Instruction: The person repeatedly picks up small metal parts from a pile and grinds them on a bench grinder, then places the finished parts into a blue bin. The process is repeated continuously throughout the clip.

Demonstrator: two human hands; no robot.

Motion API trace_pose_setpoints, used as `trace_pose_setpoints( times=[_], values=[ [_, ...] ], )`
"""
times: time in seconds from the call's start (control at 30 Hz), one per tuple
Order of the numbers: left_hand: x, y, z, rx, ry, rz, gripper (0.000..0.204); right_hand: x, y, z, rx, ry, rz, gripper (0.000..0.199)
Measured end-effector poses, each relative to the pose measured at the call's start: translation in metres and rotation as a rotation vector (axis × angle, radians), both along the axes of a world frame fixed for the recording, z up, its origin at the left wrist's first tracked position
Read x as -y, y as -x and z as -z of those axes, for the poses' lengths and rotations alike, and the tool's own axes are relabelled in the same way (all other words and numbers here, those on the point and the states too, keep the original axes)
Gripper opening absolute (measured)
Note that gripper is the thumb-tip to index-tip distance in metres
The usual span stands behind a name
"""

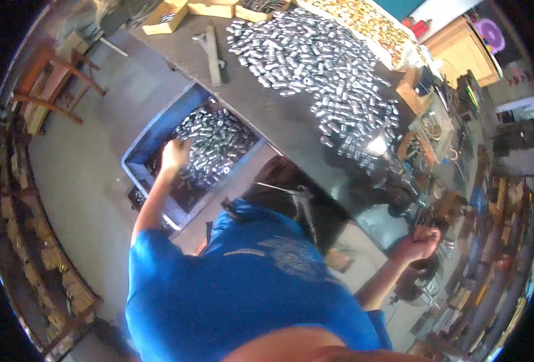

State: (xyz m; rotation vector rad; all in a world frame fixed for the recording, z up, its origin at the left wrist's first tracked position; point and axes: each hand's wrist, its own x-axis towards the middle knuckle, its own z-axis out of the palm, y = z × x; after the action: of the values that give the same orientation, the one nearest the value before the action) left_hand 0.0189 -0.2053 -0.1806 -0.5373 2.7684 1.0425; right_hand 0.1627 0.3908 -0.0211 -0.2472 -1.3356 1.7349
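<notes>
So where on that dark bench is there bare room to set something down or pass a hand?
Bare dark bench top runs between the blue crate of metal pieces, where the left hand reaches in, and the big spread of shiny metal pieces. The flat metal tool borders its far end. The right side, around the right hand, is crowded with clutter.

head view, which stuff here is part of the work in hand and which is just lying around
In use:
- left hand, reaching into the blue crate
- shiny metal pieces in that crate
- right hand, fist closed; what it holds is too blurred to tell

Lying about:
- heap of metal pieces on the table
- wooden chair
- wooden boxes
</notes>
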Motion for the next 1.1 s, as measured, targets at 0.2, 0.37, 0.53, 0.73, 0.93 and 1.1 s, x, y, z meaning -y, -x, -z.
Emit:
trace_pose_setpoints(
  times=[0.2, 0.37, 0.53, 0.73, 0.93, 1.1],
  values=[
    [-0.074, 0.024, -0.069, -0.269, 0.230, 0.372, 0.030, -0.012, -0.003, 0.081, 0.151, 0.174, 0.054, 0.017],
    [-0.231, 0.048, -0.124, -0.637, 0.026, 0.911, 0.031, -0.032, 0.041, 0.085, 0.183, 0.337, -0.015, 0.011],
    [-0.286, 0.071, -0.100, -0.480, 0.171, 1.148, 0.035, -0.024, 0.035, 0.085, 0.242, 0.305, 0.113, 0.012],
    [-0.279, 0.070, -0.099, -0.533, 0.179, 1.105, 0.029, -0.009, 0.016, 0.075, 0.260, 0.285, 0.101, 0.014],
    [-0.277, 0.078, -0.143, -0.117, -1.060, 0.769, 0.019, 0.000, 0.017, 0.064, 0.256, 0.360, 0.143, 0.014],
    [-0.302, 0.079, -0.175, -0.128, -1.154, 0.869, 0.015, 0.000, 0.020, 0.066, 0.283, 0.381, 0.177, 0.012]
  ],
)
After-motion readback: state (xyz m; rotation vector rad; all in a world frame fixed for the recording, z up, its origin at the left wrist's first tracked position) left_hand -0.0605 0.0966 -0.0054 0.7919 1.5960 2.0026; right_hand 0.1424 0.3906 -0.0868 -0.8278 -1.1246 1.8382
